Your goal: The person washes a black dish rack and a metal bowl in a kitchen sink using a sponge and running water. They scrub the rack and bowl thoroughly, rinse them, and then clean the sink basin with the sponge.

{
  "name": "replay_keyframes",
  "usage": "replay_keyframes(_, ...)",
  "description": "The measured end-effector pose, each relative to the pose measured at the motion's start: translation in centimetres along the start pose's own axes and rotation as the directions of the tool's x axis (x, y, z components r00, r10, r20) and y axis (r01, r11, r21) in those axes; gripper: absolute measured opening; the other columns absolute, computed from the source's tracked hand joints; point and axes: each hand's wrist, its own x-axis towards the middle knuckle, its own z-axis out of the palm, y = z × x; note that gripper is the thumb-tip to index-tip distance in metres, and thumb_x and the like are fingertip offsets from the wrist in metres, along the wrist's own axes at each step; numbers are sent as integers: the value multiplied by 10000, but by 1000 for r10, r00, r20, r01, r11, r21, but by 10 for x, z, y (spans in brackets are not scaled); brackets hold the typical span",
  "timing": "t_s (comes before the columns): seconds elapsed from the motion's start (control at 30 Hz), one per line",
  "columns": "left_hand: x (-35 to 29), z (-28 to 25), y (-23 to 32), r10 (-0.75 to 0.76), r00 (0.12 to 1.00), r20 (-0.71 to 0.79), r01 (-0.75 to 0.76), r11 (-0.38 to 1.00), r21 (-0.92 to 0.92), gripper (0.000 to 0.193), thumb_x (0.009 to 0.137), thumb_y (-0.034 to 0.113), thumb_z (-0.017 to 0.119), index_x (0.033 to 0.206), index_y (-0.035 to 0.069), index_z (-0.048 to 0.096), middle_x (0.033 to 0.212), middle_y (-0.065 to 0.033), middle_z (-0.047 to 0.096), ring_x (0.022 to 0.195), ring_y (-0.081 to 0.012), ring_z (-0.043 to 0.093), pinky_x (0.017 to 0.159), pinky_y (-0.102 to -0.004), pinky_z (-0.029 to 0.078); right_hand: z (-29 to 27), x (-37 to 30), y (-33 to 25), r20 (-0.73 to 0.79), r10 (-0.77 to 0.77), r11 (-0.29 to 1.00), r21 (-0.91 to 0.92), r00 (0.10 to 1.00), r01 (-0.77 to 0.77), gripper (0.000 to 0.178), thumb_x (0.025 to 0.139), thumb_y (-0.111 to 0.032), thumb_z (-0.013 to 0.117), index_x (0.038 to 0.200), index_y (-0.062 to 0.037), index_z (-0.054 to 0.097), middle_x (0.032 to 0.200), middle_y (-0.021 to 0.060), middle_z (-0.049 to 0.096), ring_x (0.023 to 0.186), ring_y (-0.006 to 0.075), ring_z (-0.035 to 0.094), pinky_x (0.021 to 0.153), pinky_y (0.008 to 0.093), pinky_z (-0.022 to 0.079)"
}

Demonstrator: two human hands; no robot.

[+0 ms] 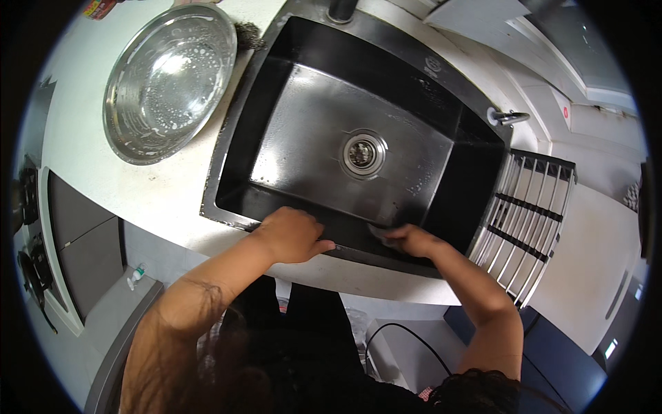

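A black rectangular sink (324,117) lies in front of me, its bottom wet around a round metal drain (363,154). My left hand (288,234) is closed over the near rim, fingers curled inward and the thumb pointing right along the edge. Farther right, my right hand (410,241) reaches over that rim against the near inner wall. Its fingers are closed on a small greyish thing (381,234), blurred and partly covered, whose kind I cannot make out.
A large metal basin (172,86) with suds stands on the white counter (79,148), left of the sink. Beside it lies a dark scouring pad (249,36). A metal roll-up rack (527,214) spans the right side. A tap base (341,10) rises at the back.
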Motion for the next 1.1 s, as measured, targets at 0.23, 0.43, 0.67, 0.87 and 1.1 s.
replay_keyframes(0.23,5,-10,13,-35,996,85,33,999,21,516,912,486,423,1080,39,617,1021,-131,629,991,-316,588,832,-429,476,35,-29,-102,-271,-393,908,35,879,417,427,852,-82,538,1278,-117,529,1138,159,611,1037,328,559,935,382,421)
replay_keyframes(0.43,19,17,11,180,912,-370,-177,983,41,691,842,495,546,1316,8,426,1300,-217,476,1176,-361,485,973,-394,410,49,-45,-83,-439,-223,971,-18,870,240,305,908,-181,493,1177,-75,591,1076,175,624,1021,350,550,897,412,425)
replay_keyframes(0.67,96,22,106,303,939,162,-238,914,-329,769,858,504,530,1402,10,300,1282,-209,484,1214,-356,432,977,-426,381,29,-89,-40,-457,120,958,286,881,17,238,899,-119,493,1064,-44,648,1043,170,648,999,304,601,879,352,458)
replay_keyframes(0.87,104,18,123,244,966,87,-230,962,-144,629,905,494,457,1280,-10,467,1128,-187,544,1048,-314,531,903,-398,425,44,-83,16,-582,304,462,782,754,417,225,914,-29,462,1088,7,600,959,78,648,879,162,611,790,273,485)
replay_keyframes(1.1,109,-7,120,246,951,188,-221,965,-145,553,920,463,453,1239,15,508,1123,-180,568,1036,-319,553,891,-394,432,55,-122,37,-917,285,819,385,280,426,267,887,65,431,1089,-3,591,991,112,645,885,206,622,797,304,492)
